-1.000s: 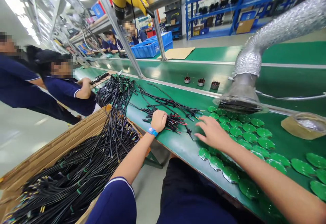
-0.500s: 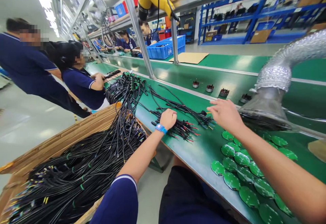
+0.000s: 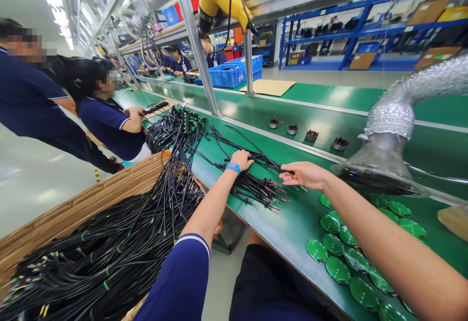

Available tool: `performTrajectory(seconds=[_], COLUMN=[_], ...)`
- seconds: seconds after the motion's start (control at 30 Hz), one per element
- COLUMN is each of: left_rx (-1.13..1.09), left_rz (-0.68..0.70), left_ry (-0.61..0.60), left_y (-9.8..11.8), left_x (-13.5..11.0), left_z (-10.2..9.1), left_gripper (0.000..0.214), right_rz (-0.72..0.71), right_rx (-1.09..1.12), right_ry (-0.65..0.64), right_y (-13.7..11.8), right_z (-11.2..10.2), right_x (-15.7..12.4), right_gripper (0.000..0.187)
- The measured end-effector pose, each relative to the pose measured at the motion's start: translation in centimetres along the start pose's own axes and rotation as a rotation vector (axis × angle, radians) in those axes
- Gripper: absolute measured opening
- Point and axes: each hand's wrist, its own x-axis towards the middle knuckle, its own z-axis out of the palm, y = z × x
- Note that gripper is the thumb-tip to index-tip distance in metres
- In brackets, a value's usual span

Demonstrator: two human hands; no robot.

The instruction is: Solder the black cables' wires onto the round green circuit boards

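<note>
Blk wire harnesses [image 3: 256, 188] under L hand [image 3: 240, 160], just by R hand [image 3: 304, 175].

Bright, even white light pours from the ceiling strip lights [image 3: 54, 4], burning out to glare at the upper left. Pale reflections streak the glossy green worktop [image 3: 292, 233] and the polished floor [image 3: 29, 199], while shadows stay soft and faint, even beneath the right hand [image 3: 303, 175], which looks crisp with no visible motion blur. The wide lens bows the aluminium post [image 3: 193, 33] and stretches everything towards the frame edges. Detail softens along the far aisle, and a coarse pixel mosaic [image 3: 27, 43] blurs a nearby co-worker's head.
</note>
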Motion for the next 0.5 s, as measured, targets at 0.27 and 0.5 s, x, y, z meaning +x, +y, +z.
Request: performTrajectory(seconds=[0.27,0.5], left_rx=[-0.128,-0.229], left_rz=[0.293,0.308], left_ry=[-0.314,-0.218], left_y=[-1.4,0.0], left_x=[-0.2,-2.7], left_z=[-1.6,-1.1], left_gripper=[0.025,0.025], right_rz=[-0.203,-0.477], right_rx=[-0.123,-0.567], right_ry=[0.048,0.148], right_y=[-0.7,-1.0], right_z=[-1.9,-3.8], right_x=[1.3,-3.6], right_gripper=[0.042,0.03])
